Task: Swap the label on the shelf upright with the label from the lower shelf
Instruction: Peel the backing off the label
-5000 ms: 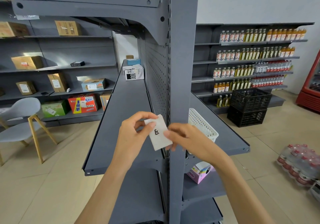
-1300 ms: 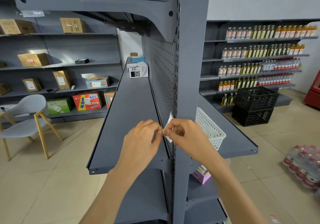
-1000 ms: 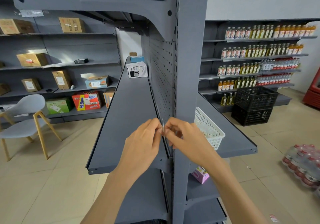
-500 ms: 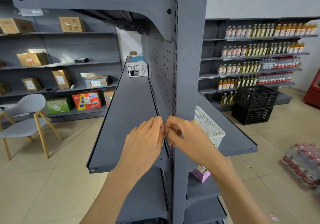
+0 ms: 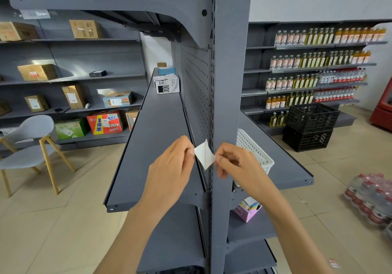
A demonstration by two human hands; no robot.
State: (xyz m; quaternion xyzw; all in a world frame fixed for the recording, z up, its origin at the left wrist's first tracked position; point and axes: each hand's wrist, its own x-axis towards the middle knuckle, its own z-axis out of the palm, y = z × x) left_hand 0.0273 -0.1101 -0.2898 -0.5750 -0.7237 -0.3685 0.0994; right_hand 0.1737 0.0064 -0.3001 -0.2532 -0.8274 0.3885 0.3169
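A small white label (image 5: 204, 154) is held between both hands, just in front of the grey shelf upright (image 5: 230, 108) and above the near end of the middle shelf (image 5: 152, 146). The left hand (image 5: 171, 172) is pinched on the label's left edge with thumb and forefinger, the other fingers curled in. The right hand (image 5: 237, 163) is pinched on its lower right corner, fingers likewise folded. The label is tilted, with a blank white face turned to the camera; no writing can be read on it. Whether it touches the upright cannot be told. At the far end of the same shelf a white box (image 5: 166, 83) is seen, printed with "GO" in black. A white basket (image 5: 254, 152) stands on the shelf to the right of the upright.
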